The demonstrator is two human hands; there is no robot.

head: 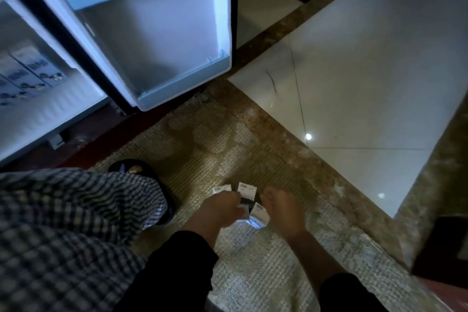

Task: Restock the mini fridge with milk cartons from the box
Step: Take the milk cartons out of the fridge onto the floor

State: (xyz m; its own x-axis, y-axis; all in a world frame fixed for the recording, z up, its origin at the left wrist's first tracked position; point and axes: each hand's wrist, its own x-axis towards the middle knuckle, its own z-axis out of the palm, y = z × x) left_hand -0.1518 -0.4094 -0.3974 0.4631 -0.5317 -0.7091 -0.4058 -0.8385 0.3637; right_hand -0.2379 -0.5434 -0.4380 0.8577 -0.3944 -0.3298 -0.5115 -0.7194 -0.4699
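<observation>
On the carpet, milk cartons between left fingers, curled on one, and right fingers, loosely apart

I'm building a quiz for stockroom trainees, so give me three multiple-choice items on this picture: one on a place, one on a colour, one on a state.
1. Where do the loose milk cartons lie? A on the white tile; B on the rug; C on the door shelf.
2. What colour are the sleeves? A black; B red; C yellow.
3. How is the fridge door? A shut; B open; C taken off.
1 B: they sit on the woven rug beside the left hand and right hand.
2 A: both forearms wear black.
3 B: it swings out, showing stocked cartons in the fridge.
</observation>
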